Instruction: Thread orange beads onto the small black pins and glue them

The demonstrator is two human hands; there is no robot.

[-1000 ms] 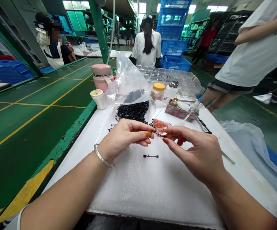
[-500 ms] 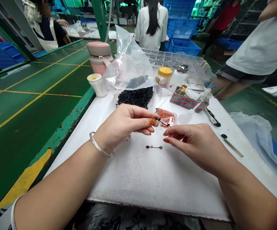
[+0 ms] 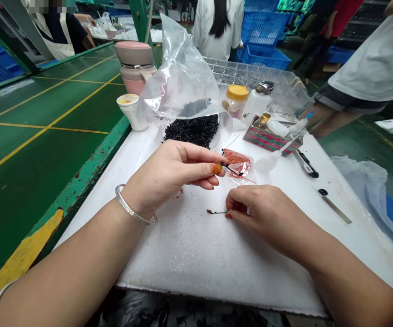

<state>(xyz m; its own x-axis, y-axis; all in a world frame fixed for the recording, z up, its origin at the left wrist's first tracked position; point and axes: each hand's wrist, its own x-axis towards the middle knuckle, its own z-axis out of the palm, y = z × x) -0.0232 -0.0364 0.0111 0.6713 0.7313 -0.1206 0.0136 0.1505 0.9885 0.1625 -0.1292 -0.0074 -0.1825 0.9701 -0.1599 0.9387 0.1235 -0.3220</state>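
Between thumb and fingertips, my left hand pinches a small thin black part that points to the right. My right hand is low over the white board, its thumb and forefinger closed on the right end of a second thin black part with a reddish tip at its left end. Behind my left hand lies a clear bag of small orange-red pieces. A heap of black parts spills from a large clear plastic bag.
Along the back stand a pink cup, a white tub, a yellow-lidded jar and a white bottle. A patterned box, cutter and metal strip lie right. The green conveyor runs left; people are nearby.
My right hand has come down and left to the part on the board and closed on its right end. The left hand keeps its pinch. The whole view has shifted slightly.
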